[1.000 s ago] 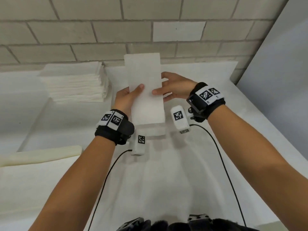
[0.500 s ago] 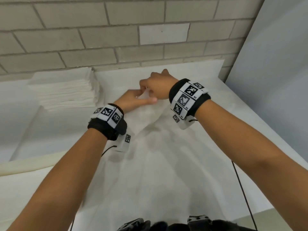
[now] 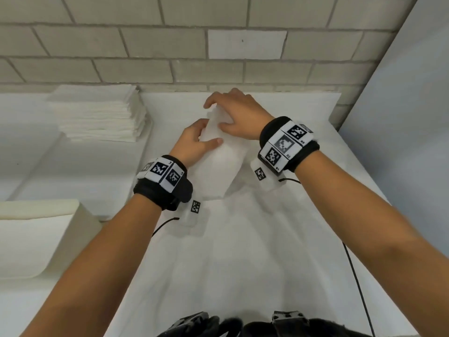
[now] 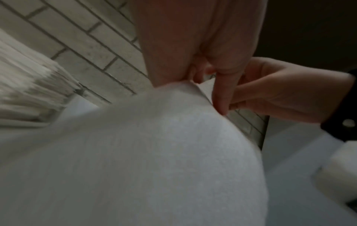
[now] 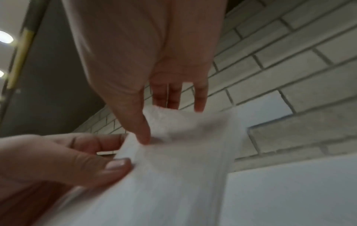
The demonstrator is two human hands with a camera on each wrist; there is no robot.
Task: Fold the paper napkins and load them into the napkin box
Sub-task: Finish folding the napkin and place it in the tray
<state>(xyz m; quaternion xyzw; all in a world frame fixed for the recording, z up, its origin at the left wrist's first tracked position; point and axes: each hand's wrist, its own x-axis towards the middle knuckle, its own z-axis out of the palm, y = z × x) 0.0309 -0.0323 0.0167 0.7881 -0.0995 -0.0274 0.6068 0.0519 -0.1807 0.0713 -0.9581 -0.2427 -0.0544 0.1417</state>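
A white folded napkin (image 3: 220, 164) is held slanting above the white table (image 3: 243, 263), its near end low and its far end raised. My left hand (image 3: 206, 139) pinches its left edge, thumb on top and fingers under it. My right hand (image 3: 218, 113) grips the far end from above, its thumb pressing the paper (image 5: 173, 175) and its fingers behind the top edge. The left wrist view shows the napkin (image 4: 154, 152) bulging below my left hand (image 4: 203, 76). A stack of flat napkins (image 3: 97, 113) lies at the back left. A cream box-like container (image 3: 36, 234) sits at the near left.
A brick wall (image 3: 218, 57) closes the back of the table and a grey panel (image 3: 401, 142) stands at the right. Black cables (image 3: 357, 288) run from the wrist cameras across the table towards me.
A second ago the napkin stood long and upright between both hands. Both hands have since come together at its far end, and it now slants down towards me.
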